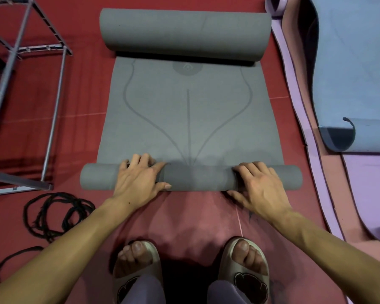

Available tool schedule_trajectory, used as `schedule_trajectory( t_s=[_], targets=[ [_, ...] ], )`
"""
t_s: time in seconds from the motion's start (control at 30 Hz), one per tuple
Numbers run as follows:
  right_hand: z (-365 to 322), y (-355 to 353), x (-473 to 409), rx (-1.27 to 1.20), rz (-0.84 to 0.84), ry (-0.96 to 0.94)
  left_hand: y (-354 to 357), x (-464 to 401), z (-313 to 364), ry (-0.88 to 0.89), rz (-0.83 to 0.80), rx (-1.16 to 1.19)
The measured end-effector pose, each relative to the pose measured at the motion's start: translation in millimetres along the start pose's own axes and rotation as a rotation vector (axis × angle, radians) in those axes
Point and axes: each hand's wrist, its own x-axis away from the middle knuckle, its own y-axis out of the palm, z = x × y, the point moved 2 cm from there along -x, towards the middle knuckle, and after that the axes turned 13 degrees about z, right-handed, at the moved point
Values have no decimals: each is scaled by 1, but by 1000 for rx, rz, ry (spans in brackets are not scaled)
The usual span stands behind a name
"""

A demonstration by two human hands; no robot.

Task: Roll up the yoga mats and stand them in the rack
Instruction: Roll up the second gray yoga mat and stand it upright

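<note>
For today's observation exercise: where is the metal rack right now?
In the head view the metal rack stands at the upper left on the red floor, left of the grey mat, with a coiled black cord lying just in front of it.

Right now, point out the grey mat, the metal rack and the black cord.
grey mat (187,119): head view, flat middle stretch with printed lines.
metal rack (53,119): head view, near upright leg.
black cord (59,212): head view, coil on the floor.

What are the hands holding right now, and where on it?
Both hands grip the rolled near end of the grey yoga mat: the left hand left of its middle, the right hand right of it, fingers curled over the roll.
</note>
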Motion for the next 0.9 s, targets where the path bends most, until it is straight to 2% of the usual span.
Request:
schedule_trajectory(
  t_s=[0.23,0.4,0.57,0.67,0.77,0.9],
  targets=[
    [7,3,-25,11,-84,46,1,-8,1,-30,48,0],
    [8,-1,-49,50,-268,64,1,-2,3,-21,173,9],
    [15,-7,-67,-89,-324,110,0,-5,-5,6,117,84],
    [15,-7,-67,-122,-264,150,3,-11,-7,-10,78,84],
    [16,-3,-58,-60,-115,113,1,-19,-11,-10,53,83],
    [10,-4,-49,-21,-33,95,-2,-29,-13,-29,-12,77]
  ],
)
